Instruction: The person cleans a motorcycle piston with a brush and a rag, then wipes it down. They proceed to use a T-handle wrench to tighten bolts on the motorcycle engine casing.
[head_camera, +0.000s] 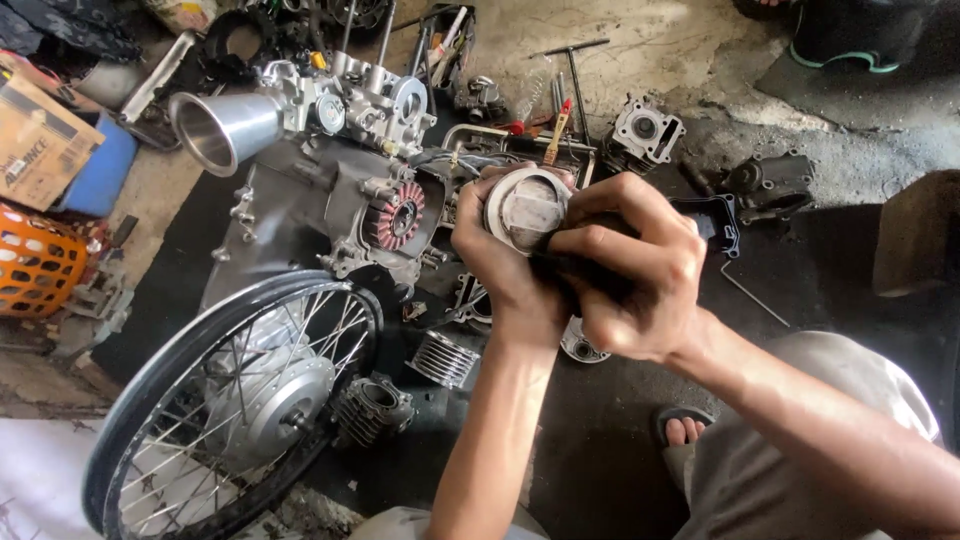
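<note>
A: Far left: orange basket (38, 262), cardboard box (38, 140) above it. Spoked wheel (235, 400) low left, on the floor.

B: Next right?

A: Engine (330, 190), shiny funnel (225, 127) on its left end, copper-wound stator (397, 215) on the side. Finned cylinder (443, 358) on the floor below.

B: Hands?

A: Left hand (510, 270) curled around a piston (527, 208), thumb and fingers wrapped on the skirt, crown facing the camera. Held up in the air, above the floor, just right of the engine.

B: Right hand?

A: Right hand (630, 275) closed too, fingers bent across the piston's lower side, gripping something dark; what exactly, cannot tell. Both hands touching each other.

B: Handling?

A: Likely solid metal, rigid, fairly light for its bulk. Probably oily, so slippery. Skirt and ring area easily scratched; best held around the skirt, as now, not by the crown edge.

B: Further right?

A: Black tray (722, 222) behind the right hand, cylinder head (647, 130) above it, dark casting (768, 185) beyond. Sandalled foot (684, 428) low right.
</note>
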